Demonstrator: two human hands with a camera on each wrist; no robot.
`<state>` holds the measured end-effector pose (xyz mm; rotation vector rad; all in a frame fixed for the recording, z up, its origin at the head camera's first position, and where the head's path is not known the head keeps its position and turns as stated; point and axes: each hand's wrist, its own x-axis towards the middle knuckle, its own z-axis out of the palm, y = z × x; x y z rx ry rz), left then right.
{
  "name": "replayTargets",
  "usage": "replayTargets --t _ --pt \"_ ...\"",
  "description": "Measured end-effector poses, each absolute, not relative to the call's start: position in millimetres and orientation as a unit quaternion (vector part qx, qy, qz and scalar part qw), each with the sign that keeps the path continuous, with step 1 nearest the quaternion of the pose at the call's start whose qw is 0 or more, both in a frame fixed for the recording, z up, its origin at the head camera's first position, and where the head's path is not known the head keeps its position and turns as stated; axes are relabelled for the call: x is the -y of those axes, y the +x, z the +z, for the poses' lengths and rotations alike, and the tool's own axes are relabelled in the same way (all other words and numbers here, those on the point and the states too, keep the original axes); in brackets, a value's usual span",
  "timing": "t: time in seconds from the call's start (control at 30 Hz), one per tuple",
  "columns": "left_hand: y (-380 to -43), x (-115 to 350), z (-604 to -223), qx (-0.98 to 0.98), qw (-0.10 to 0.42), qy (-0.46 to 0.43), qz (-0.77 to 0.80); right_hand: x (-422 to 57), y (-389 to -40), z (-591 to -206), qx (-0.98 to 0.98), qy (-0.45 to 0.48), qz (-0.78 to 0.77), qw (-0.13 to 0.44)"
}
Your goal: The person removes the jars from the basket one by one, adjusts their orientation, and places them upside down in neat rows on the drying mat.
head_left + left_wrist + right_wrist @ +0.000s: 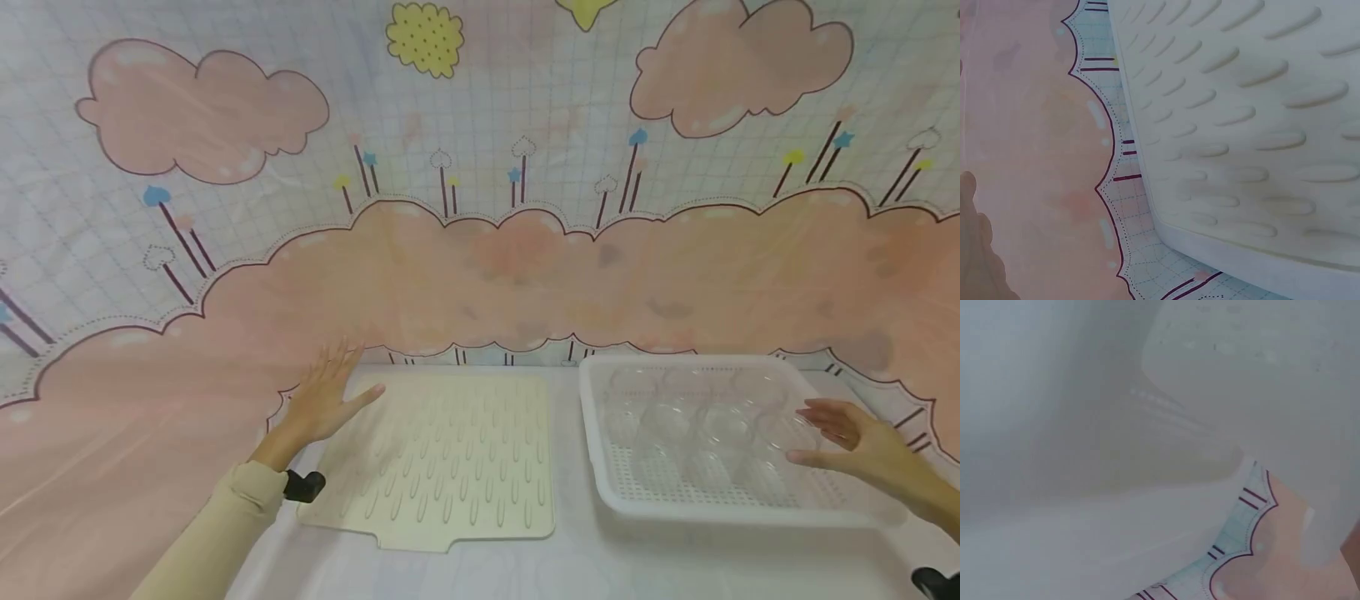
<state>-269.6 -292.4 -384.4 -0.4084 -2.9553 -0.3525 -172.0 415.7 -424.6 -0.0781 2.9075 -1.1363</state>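
Note:
In the head view, a flat cream board with rows of raised oblong ridges lies on the table, a tab at its near edge. My left hand is over its far left corner, fingers straight and spread, holding nothing. Its fingertips show at the lower left of the left wrist view. To the right stands a white perforated plastic basket with several clear round cup-like pieces in it. My right hand hovers at the basket's right side, fingers loosely bent, thumb apart, with nothing visibly gripped.
A white table surface runs under the board and basket. Behind and to the left hangs a patterned cloth with pink clouds. Black wrist straps are on both arms. The right wrist view is mostly pale and blurred.

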Motion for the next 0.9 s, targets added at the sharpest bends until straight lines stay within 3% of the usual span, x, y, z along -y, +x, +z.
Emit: replayTargets --t 0.17,0.43,0.9 --pt "-270.5 287.9 -388.6 0.981 0.069 -0.142 -0.115 -415.7 -174.1 -432.5 -0.922 -0.031 -0.384 0.035" --pt "-269.8 278.0 -390.2 0.978 0.068 -0.155 -0.119 -419.9 -176.4 -445.0 -0.919 -0.064 -0.388 0.014" --pt "-269.9 267.8 -393.2 0.976 0.067 -0.171 -0.120 -415.1 -184.7 -450.5 -0.913 -0.077 -0.395 0.073"
